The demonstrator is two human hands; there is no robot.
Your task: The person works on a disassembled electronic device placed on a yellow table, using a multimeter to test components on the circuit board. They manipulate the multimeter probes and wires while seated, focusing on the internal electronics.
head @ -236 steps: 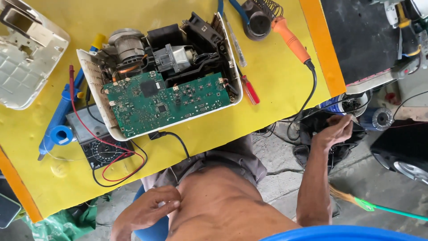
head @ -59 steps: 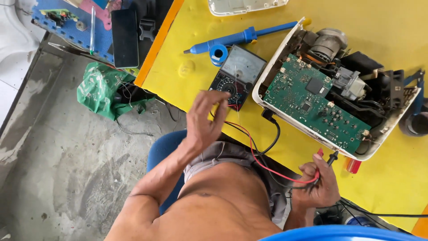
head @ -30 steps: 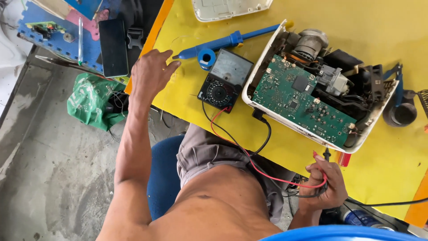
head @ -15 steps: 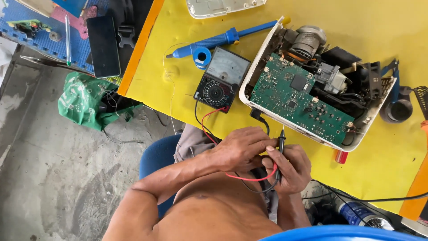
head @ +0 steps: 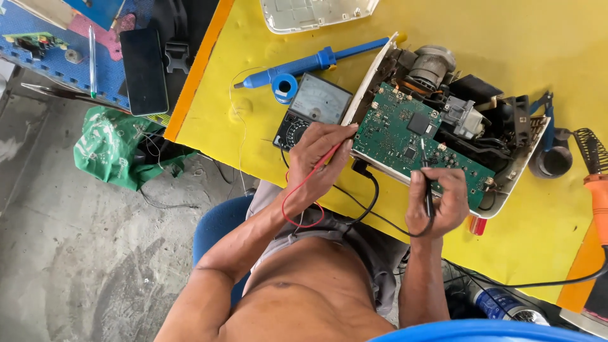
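Note:
An opened white appliance case (head: 514, 183) lies on the yellow table (head: 538, 234), showing a green circuit board (head: 405, 136) and a motor (head: 430, 63). My left hand (head: 320, 158) holds the red meter probe (head: 329, 155) against the board's left edge. My right hand (head: 437, 199) grips the black meter probe (head: 425, 183) with its tip on the board's lower middle. An analog multimeter (head: 310, 107) sits just left of the case, its red and black leads looping down over my lap.
A blue desoldering pump (head: 310, 63) and a solder reel (head: 285, 85) lie above the meter. An orange-handled soldering iron (head: 595, 190) rests at right. A white cover (head: 310, 12) lies at the top edge, a black phone (head: 144, 69) at far left, and a green bag (head: 111, 152) on the floor.
Both hands rose from my lap to the circuit board, each carrying a probe. Earlier the left hand reached toward the meter and the pump.

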